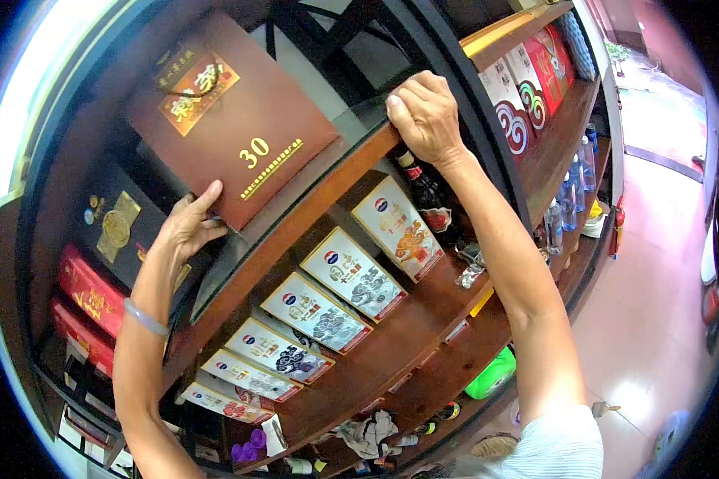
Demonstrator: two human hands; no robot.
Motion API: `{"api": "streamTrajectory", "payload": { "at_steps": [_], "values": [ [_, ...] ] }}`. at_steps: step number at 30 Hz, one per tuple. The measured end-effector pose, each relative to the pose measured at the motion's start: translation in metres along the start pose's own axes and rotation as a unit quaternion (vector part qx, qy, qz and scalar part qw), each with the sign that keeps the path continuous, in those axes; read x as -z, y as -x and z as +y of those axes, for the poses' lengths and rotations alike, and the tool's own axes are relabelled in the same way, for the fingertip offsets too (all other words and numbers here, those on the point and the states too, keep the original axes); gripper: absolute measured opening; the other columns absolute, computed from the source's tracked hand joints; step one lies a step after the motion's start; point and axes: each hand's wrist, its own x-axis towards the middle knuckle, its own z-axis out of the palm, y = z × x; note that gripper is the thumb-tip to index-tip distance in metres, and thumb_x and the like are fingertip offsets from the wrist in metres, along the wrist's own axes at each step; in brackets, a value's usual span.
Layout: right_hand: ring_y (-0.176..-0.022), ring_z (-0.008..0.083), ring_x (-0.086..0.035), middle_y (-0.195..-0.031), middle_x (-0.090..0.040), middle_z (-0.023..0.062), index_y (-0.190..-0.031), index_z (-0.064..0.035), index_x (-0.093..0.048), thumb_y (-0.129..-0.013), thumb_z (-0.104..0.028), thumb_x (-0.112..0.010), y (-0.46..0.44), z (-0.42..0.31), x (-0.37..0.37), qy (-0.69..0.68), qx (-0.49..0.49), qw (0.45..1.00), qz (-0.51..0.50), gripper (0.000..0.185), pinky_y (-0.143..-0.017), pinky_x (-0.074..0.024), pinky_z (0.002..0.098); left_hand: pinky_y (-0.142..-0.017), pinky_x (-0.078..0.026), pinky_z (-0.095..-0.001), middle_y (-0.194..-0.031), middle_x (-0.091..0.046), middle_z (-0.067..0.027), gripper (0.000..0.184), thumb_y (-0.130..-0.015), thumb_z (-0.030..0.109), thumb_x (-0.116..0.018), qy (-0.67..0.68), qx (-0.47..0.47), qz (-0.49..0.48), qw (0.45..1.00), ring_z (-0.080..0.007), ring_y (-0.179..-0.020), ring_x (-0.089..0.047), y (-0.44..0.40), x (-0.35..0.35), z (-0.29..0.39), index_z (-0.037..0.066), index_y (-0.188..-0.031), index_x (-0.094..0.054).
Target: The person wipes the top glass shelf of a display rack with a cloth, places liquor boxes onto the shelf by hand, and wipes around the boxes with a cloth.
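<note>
A brown gift bag [284, 120] marked 30 stands on the glass-topped shelf at the upper left. My left hand [190, 223], with a pale bangle on its wrist, is at the bag's lower left corner, thumb on its front and the other fingers partly hidden behind the edge. My right hand [427, 112] is closed around the shelf's upper right edge [379, 142], beside the black frame. Behind my left hand is a black box [116, 231] with a gold emblem. Below the edge, several white boxes [315, 311] stand in a row.
A dark bottle [427, 191] stands beside the white boxes. Red boxes [92, 287] are at the left. Water bottles [553, 226] and red and white boxes [535, 76] line the right shelves. A green container [491, 374] sits low; tiled floor [647, 319] lies at the right.
</note>
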Motion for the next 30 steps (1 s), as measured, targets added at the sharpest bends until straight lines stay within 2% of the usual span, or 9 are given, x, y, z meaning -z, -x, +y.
{"api": "streamTrajectory", "payload": {
  "at_steps": [3,6,9,13,21,24,30],
  "values": [
    [-0.069,0.0234,-0.052,-0.064,-0.054,0.0053,-0.059,-0.0076,-0.053,-0.081,-0.018,-0.054,0.001,0.001,0.001,-0.011,0.005,1.0,0.0,0.024,-0.069,-0.0401,0.0356,-0.103,-0.031,-0.0582,-0.142,-0.034,-0.0148,0.072,-0.083,0.024,-0.069,0.051,-0.027,-0.027,0.998,-0.0339,-0.129,-0.036,-0.021,-0.006,-0.016,0.007,-0.139,-0.027],
    [-0.067,0.0233,-0.051,-0.063,-0.054,0.0049,-0.06,-0.008,-0.053,-0.081,-0.018,-0.054,0.001,0.001,-0.002,-0.018,0.01,1.0,0.008,0.023,-0.068,-0.0395,0.0355,-0.101,-0.037,-0.055,-0.135,-0.044,-0.0106,0.061,-0.084,0.021,-0.067,0.066,-0.025,-0.034,0.997,-0.0277,-0.124,-0.043,-0.014,-0.011,-0.012,0.009,-0.134,-0.034],
    [-0.066,0.0232,-0.051,-0.064,-0.054,0.0047,-0.062,-0.0081,-0.054,-0.079,-0.017,-0.052,-0.001,0.002,-0.004,-0.017,0.015,1.0,0.01,0.02,-0.067,-0.0387,0.0356,-0.097,-0.042,-0.0521,-0.132,-0.044,-0.0173,0.076,-0.082,0.022,-0.07,0.049,-0.057,-0.031,0.997,-0.0321,-0.118,-0.048,-0.012,-0.013,-0.013,0.0,-0.136,-0.022],
    [-0.066,0.023,-0.05,-0.064,-0.053,0.0051,-0.061,-0.008,-0.054,-0.08,-0.017,-0.05,-0.003,-0.003,-0.002,-0.007,0.005,1.0,-0.006,0.021,-0.067,-0.0377,0.0355,-0.098,-0.043,-0.0498,-0.134,-0.04,-0.0197,0.073,-0.083,0.02,-0.069,0.063,-0.056,-0.016,0.996,-0.0329,-0.119,-0.048,-0.013,-0.014,-0.014,-0.002,-0.135,-0.022],
    [-0.07,0.0235,-0.05,-0.066,-0.053,0.0056,-0.064,-0.0066,-0.055,-0.082,-0.017,-0.049,-0.005,-0.01,-0.004,0.001,-0.012,1.0,-0.017,0.021,-0.07,-0.0369,0.0359,-0.093,-0.048,-0.0475,-0.128,-0.045,-0.0199,0.062,-0.087,0.021,-0.063,0.015,-0.055,0.022,0.998,-0.0317,-0.115,-0.051,-0.027,-0.014,-0.018,-0.004,-0.132,-0.028],
    [-0.071,0.0239,-0.051,-0.067,-0.053,0.0057,-0.065,-0.0062,-0.055,-0.083,-0.017,-0.049,-0.003,-0.014,-0.005,0.007,-0.016,1.0,-0.02,0.021,-0.071,-0.037,0.0364,-0.093,-0.048,-0.0478,-0.126,-0.047,-0.0206,0.058,-0.088,0.021,-0.062,0.006,-0.091,0.013,0.996,-0.0321,-0.115,-0.051,-0.019,-0.029,-0.013,-0.004,-0.131,-0.031],
    [-0.073,0.0257,-0.052,-0.068,-0.054,0.0067,-0.066,-0.0062,-0.055,-0.084,-0.016,-0.049,-0.004,-0.015,-0.004,0.016,-0.023,0.999,-0.031,0.022,-0.072,-0.0374,0.0374,-0.09,-0.05,-0.048,-0.125,-0.049,-0.0219,0.059,-0.086,0.022,-0.065,-0.01,-0.082,0.07,0.994,-0.0319,-0.11,-0.055,-0.027,-0.039,-0.011,-0.007,-0.128,-0.035]
  ]
}}
